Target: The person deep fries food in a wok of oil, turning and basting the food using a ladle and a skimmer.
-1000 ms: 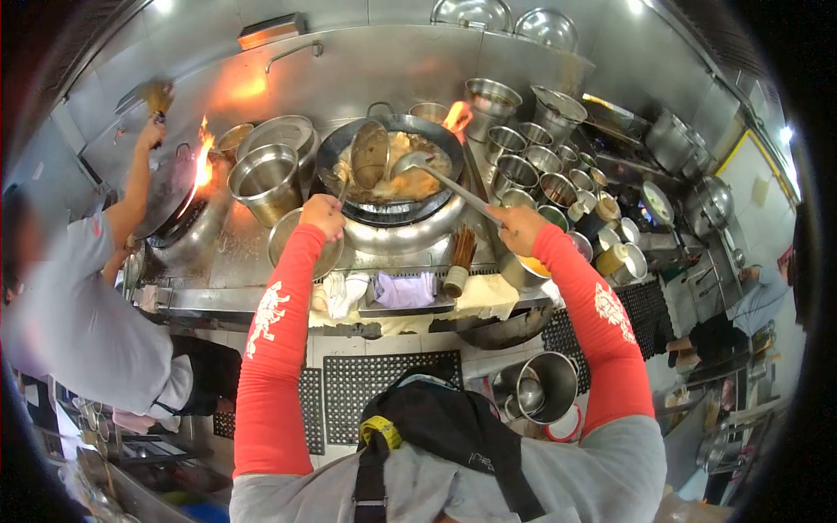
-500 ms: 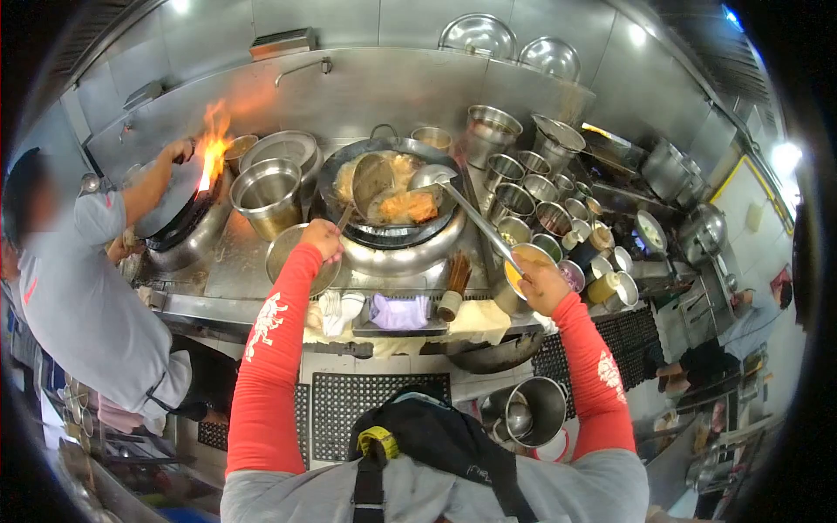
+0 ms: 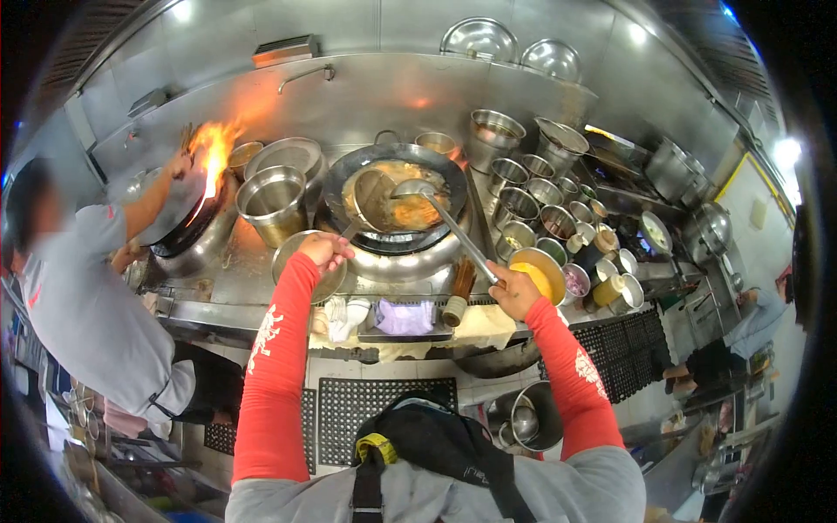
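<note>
In the wok (image 3: 453,166) on the range, orange-brown food (image 3: 417,214) sits in bubbling oil. A round strainer (image 3: 372,197) dips into the oil at the wok's left side, its handle gripped by my left hand (image 3: 326,250). From the right, my right hand (image 3: 516,291) closes round the long handle of a metal ladle (image 3: 413,187). The ladle's bowl lies over the food and hides part of it, close to the strainer's right rim. A shallow metal bowl (image 3: 283,261) lies below my left hand, and a pot of yellow liquid (image 3: 540,272) is beside my right hand.
On the left a person (image 3: 96,288) works at another wok with tall flames (image 3: 212,152). A steel pot (image 3: 270,200) stands between the woks. Several seasoning containers (image 3: 542,190) crowd the right side. Folded cloths (image 3: 405,316) and a bamboo brush (image 3: 459,296) line the front edge.
My right hand has moved left, bringing the ladle's bowl left and down over the food. My left hand and the strainer have barely shifted. The brush lies more tilted.
</note>
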The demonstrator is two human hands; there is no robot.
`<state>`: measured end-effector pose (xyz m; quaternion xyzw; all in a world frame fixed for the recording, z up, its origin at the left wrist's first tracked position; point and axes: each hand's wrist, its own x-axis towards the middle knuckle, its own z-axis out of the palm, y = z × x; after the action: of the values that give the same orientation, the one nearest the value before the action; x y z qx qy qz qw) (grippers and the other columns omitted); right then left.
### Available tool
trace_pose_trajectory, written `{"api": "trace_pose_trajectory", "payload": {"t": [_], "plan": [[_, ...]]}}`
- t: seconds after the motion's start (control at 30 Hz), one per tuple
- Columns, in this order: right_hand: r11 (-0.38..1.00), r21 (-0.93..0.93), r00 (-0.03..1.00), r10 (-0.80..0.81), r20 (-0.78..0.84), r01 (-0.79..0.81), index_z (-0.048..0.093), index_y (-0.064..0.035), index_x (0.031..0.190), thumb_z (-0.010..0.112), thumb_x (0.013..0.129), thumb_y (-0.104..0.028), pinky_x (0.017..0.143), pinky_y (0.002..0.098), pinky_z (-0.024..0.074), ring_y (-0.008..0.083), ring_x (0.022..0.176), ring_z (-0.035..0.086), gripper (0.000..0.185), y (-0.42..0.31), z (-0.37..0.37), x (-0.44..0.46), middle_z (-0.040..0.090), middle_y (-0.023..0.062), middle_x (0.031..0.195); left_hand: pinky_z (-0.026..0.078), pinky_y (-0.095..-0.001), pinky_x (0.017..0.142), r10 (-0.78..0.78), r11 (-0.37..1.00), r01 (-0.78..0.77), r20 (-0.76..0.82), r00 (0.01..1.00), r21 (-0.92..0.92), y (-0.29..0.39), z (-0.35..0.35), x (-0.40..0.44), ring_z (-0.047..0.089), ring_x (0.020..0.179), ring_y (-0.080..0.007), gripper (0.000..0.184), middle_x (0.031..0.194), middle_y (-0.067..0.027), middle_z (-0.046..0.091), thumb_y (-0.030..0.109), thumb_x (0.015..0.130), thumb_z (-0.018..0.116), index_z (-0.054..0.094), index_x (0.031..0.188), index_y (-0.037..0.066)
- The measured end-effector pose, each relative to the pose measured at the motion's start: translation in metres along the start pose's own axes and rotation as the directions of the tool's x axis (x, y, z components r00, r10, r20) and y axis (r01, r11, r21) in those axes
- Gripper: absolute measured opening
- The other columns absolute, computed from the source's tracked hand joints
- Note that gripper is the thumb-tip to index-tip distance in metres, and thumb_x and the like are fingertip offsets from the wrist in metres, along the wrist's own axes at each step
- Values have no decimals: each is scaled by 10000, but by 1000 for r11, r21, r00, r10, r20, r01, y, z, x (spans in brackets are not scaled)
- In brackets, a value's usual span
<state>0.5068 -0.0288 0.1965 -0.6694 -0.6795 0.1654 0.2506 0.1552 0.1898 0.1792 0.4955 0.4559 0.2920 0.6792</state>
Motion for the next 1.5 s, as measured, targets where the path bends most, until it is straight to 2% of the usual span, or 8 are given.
{"api": "trace_pose_trajectory", "payload": {"t": [0.17,0.37,0.47,0.8,1.03,1.27,1.37,1.5], "plan": [[997,-48,998,-59,-14,58,455,-47,1284,568,765,-84,687,383,466,319,707,594,533,3,-10,1,600,185,745,357,-211,358,10,1000,-10,-14,1000,12,1,-5,-16,495,479,-95,226,773,-175,636,-50,782,487,482,1007,-54],[771,-588,968,-233,97,245,469,-60,1257,532,783,-113,696,425,467,334,774,596,481,7,-36,13,605,166,828,359,-239,345,57,993,-51,-60,997,104,1,3,-14,498,442,-117,221,732,-173,632,-47,782,487,508,999,-82],[755,-620,977,-179,118,214,477,-92,1247,513,785,-119,704,420,472,331,772,593,464,2,-47,9,596,144,847,375,-255,344,88,972,-59,-118,989,228,0,5,-9,510,431,-129,256,714,-166,636,-38,791,472,515,1038,-87],[784,-614,996,-51,74,86,439,-167,1282,509,769,-95,676,431,511,354,786,609,523,-17,-74,-24,564,174,1116,462,-290,396,185,906,-113,-142,972,407,-4,34,-11,599,484,-164,291,676,-134,634,-50,735,550,572,1024,-74],[853,-505,989,-145,6,128,473,-101,1257,532,763,-112,709,442,462,357,796,577,498,28,-63,-38,578,188,848,477,-302,398,249,881,-179,-107,963,439,-18,60,-22,626,503,-186,272,680,-142,626,-33,732,585,583,1002,-67],[916,-386,987,-149,-66,113,478,-59,1255,528,770,-110,757,425,454,362,837,574,490,20,-40,-31,592,205,876,465,-306,391,263,876,-207,-72,962,436,-8,66,-15,615,487,-182,264,677,-136,620,-49,710,596,588,973,-68],[915,-381,985,-167,-52,135,471,-39,1254,533,764,-87,777,423,453,367,836,580,496,15,-34,-24,606,217,878,424,-272,371,245,858,-193,-49,968,477,-5,71,-16,561,456,-144,333,731,-130,633,15,817,431,535,1123,-63],[961,-257,995,-102,-7,97,453,-30,1273,523,766,-66,731,401,469,361,761,594,513,29,-30,-22,610,216,799,435,-270,381,306,805,-231,-49,951,547,-6,71,-14,566,458,-143,334,730,-125,637,17,819,429,540,1125,-61]]}}
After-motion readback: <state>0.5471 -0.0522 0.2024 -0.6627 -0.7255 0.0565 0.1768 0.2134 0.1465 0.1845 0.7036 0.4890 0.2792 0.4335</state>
